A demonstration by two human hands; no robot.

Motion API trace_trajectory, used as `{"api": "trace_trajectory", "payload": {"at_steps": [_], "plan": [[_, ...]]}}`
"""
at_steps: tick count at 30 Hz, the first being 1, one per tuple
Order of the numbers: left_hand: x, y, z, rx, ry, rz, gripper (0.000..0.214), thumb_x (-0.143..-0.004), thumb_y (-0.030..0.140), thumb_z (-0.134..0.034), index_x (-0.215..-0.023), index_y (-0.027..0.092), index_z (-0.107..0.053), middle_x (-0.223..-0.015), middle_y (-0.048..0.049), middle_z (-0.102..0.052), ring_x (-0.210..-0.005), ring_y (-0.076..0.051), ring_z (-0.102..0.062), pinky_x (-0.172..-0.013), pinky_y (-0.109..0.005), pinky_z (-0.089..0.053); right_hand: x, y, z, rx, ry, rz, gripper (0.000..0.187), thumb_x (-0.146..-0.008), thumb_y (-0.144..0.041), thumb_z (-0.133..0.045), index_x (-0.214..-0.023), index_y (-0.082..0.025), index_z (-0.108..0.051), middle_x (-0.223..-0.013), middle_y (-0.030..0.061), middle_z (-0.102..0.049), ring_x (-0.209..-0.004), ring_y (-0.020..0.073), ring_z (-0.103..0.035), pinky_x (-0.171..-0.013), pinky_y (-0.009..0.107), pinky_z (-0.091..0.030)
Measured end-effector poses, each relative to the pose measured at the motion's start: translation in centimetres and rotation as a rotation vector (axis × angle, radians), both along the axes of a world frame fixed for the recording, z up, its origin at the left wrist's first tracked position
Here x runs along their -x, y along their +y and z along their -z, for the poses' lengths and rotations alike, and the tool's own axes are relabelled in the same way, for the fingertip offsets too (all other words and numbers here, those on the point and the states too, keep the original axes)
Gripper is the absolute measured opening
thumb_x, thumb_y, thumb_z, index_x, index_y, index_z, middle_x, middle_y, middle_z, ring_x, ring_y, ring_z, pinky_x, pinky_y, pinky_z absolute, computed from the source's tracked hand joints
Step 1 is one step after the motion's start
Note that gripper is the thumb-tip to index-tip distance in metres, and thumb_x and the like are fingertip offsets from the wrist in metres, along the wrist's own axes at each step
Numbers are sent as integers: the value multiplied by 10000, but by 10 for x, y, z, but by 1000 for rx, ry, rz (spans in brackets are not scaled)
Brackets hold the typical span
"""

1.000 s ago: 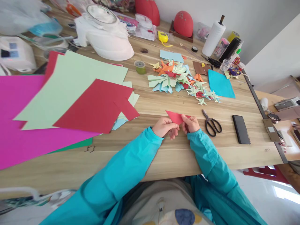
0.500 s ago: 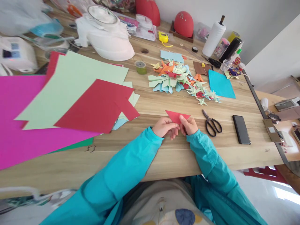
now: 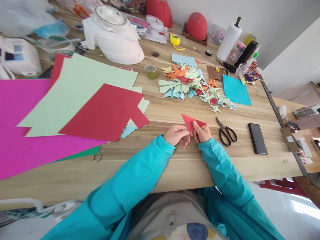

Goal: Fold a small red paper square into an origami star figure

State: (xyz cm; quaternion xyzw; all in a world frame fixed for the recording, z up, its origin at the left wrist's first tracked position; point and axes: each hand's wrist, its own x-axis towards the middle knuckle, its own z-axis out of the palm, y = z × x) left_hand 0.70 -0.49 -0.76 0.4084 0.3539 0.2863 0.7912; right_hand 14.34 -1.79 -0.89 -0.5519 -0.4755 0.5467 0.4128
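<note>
A small red paper (image 3: 188, 121), folded into a triangle, is held just above the wooden table at the centre. My right hand (image 3: 200, 132) pinches it with the thumb on top. The fingers of my left hand (image 3: 177, 134) are closed at the paper's lower left corner, thumb against forefinger. To the right of my hands lie black-handled scissors (image 3: 225, 131). Beyond the hands spreads a pile of small folded paper pieces (image 3: 190, 81) in green, orange, red and blue.
Large red, green and magenta sheets (image 3: 102, 113) cover the table's left side. A black phone (image 3: 257, 138) lies at right, with a turquoise square (image 3: 236, 89) behind it. A tape roll (image 3: 150, 71), a white hat-like form (image 3: 117, 43) and a tape measure (image 3: 175, 39) stand farther back.
The red paper has shifted slightly to the right and tilted, its left point now higher. My left fingers have slid to its lower corner. The right hand keeps its pinch.
</note>
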Motion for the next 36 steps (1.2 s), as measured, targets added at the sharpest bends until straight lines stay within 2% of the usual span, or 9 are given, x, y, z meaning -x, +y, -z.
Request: {"api": "trace_trajectory", "payload": {"at_steps": [10, 16, 19, 22, 25, 30, 34, 35, 36], "plan": [[2, -1, -1, -28, -13, 21, 166, -612, 200, -614, -736, 90, -599, -557, -28, -617, -410, -119, -559, -344, -225, -458, -3, 2, 0, 25, 15, 53, 609, -679, -698, -466, -367, -178, -420, -267, -28, -400, -214, 53, -321, -245, 200, -212], [1, -3, -4, -79, 18, -55, 241, -628, 316, -677, -635, 100, -572, -514, -19, -589, -376, -110, -528, -313, -220, -436, -2, 1, 0, -37, 15, 11, 621, -680, -676, -495, -326, -173, -413, -257, -23, -392, -204, 46, -297, -247, 206, -181], [2, -3, -5, -71, -5, -48, 270, -605, 335, -702, -645, 93, -589, -501, -24, -596, -363, -114, -528, -320, -227, -442, -6, 3, 1, 10, 51, 65, 615, -673, -687, -493, -336, -181, -403, -239, -30, -369, -197, 54, -291, -249, 213, -182], [3, -2, -5, -70, -10, -45, 273, -596, 332, -710, -636, 86, -598, -497, -34, -606, -353, -118, -527, -320, -232, -442, -10, 5, 1, 84, 51, 137, 632, -672, -734, -426, -355, -188, -403, -247, -27, -374, -206, 62, -312, -255, 214, -216], [3, -1, -5, -68, -13, -38, 263, -598, 325, -710, -628, 87, -603, -493, -37, -609, -352, -119, -529, -327, -234, -446, -15, 8, 0, 119, 41, 152, 675, -705, -763, -300, -356, -192, -397, -256, -12, -377, -222, 68, -341, -268, 210, -253], [4, 0, -3, -50, -20, -61, 249, -597, 316, -710, -610, 91, -603, -487, -33, -606, -347, -120, -528, -322, -231, -436, -25, 13, -4, 33, 190, 189, 639, -713, -767, -273, -426, -206, -384, -291, -31, -370, -231, 81, -333, -260, 225, -258], [2, 0, -3, -32, 6, -136, 269, -623, 346, -699, -633, 97, -598, -494, -25, -605, -358, -110, -532, -327, -213, -430, -19, 9, -2, 30, 146, 172, 673, -696, -791, -210, -471, -198, -435, -323, -22, -415, -252, 82, -366, -268, 219, -271], [2, 0, -3, -30, 14, -128, 281, -622, 357, -700, -640, 96, -597, -493, -25, -605, -359, -111, -534, -329, -213, -431, -16, 8, -2, 35, 120, 153, 673, -690, -789, -238, -482, -190, -463, -331, -21, -431, -252, 81, -372, -267, 219, -271], [1, -1, -3, -31, 23, -107, 293, -620, 367, -702, -645, 96, -595, -488, -25, -603, -358, -113, -536, -332, -214, -433, -13, 6, -1, 32, 75, 129, 631, -679, -764, -349, -473, -181, -474, -330, -21, -440, -252, 75, -374, -268, 213, -266]]}}
